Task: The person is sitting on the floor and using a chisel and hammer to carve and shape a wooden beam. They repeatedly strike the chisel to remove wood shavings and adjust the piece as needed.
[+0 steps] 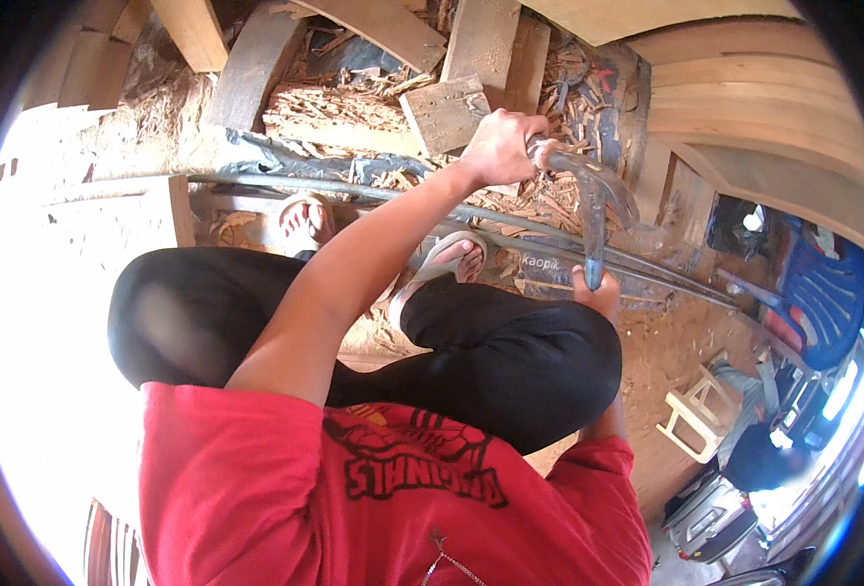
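Observation:
A claw hammer (593,210) with a dark metal head and a blue-ended handle is held out in front of my knees. My right hand (600,293) grips the lower end of its handle, beside my right knee. My left hand (506,148) reaches forward with curled fingers, closed at the hammer's head; what else those fingers may hold is hidden. The curved claw points away to the right. Just beyond my left hand, a short wooden block (446,113) lies among wood scraps.
Long thin metal bars (354,188) run across the ground past my sandalled feet (451,259). Wood chips (344,105) and planks (378,31) cover the far ground. Stacked boards (754,88) stand far right. A blue plastic chair (827,293), a cream stool (700,418) and another person (759,457) are at right.

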Demonstrator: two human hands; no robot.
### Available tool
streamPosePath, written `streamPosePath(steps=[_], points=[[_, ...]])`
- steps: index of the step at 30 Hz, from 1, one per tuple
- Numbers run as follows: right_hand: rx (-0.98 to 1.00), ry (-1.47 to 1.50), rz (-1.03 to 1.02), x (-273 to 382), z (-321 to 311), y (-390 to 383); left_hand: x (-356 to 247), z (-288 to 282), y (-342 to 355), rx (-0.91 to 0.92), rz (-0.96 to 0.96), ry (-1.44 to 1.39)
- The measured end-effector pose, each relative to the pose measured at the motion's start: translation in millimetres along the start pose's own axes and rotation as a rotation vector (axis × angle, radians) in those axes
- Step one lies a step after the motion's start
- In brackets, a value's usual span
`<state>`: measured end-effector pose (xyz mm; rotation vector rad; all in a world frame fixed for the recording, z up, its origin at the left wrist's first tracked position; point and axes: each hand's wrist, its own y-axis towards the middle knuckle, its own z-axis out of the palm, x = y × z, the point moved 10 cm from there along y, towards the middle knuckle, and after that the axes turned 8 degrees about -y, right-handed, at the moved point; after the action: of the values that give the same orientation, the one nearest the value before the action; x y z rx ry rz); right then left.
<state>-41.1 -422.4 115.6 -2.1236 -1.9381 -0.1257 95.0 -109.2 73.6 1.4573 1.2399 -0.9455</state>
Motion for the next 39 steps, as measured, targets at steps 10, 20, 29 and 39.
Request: streamPosePath(steps=[10,20,29,39], points=[[-0.001,0.108,-0.076,10.6,8.7,7.2,0.5,-4.9,2.5,0.014,-0.024,-0.01],[-0.104,0.194,0.05,-3.1,-16.4,1.8,4.3,-3.6,2.9,0.046,-0.09,-0.015],[-0.011,0.445,0.223,1.3,-2.0,6.3,1.6,-4.1,0.1,0.064,-0.051,0.013],[-0.106,0.195,0.03,-10.0,12.6,13.7,1.3,-4.2,3.7,0.084,-0.03,0.018]])
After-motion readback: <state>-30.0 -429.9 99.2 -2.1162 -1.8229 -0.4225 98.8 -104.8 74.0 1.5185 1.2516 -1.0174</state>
